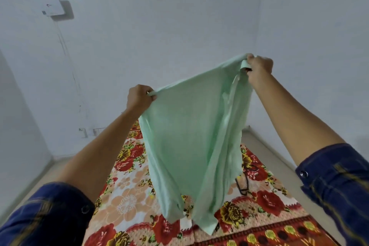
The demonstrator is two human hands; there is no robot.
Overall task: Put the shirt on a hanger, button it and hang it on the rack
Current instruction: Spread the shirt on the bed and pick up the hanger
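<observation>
The person is holding a pale green shirt up in the air over a floral bedsheet, and both hands are gripping it along its top edge. The left hand is pinching a bunched corner of fabric with curled fingers, and the right hand is clutching the higher end, seemingly near the collar, where a small folded tab of cloth is showing beside the thumb. The top edge is slanting upward from left to right, and the shirt's long axis is running downward from there, with the hem and loose ends pointing at the bedsheet and just brushing or hovering over it; which of the two cannot be told. A dark, thin hanger seems to be lying on the bedsheet just right of the hanging cloth, partly hidden behind it. The risk from here is that the shirt is hanging twisted and doubled over, so a shoulder may be mistaken for a side seam and the hanger may go into the wrong opening. A loose pinch at the left corner may also let the fabric slip and drop in a heap. No rack is in view.
</observation>
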